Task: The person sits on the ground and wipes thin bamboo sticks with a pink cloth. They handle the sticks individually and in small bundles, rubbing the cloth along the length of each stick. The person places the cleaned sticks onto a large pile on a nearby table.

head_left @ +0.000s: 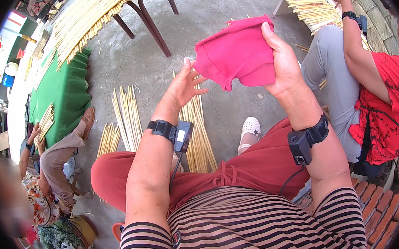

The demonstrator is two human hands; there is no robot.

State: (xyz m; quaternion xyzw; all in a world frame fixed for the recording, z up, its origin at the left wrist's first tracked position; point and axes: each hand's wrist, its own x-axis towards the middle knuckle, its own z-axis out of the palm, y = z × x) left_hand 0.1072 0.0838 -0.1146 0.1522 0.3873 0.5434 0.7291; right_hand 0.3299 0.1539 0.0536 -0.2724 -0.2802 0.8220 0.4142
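Observation:
A bright pink cloth (235, 50), folded with a seam along its edge, is held up in front of me. My right hand (285, 65) grips its right side, thumb on the near face and the other fingers behind it. At the cloth's left edge is my left hand (183, 87), its thumb raised and its fingers spread apart. Those fingertips come close to the cloth; whether they touch it I cannot tell. Below, bundles of thin pale sticks (194, 134) lie on the concrete floor between my feet and to the left.
A table (99, 12) covered with sticks stands ahead to the left, beside a green cloth cover (70, 88). On the left a seated person holds a bunch of sticks (46, 122). Another person in red (374, 114) sits close on my right, near a stick-covered bench (310, 8).

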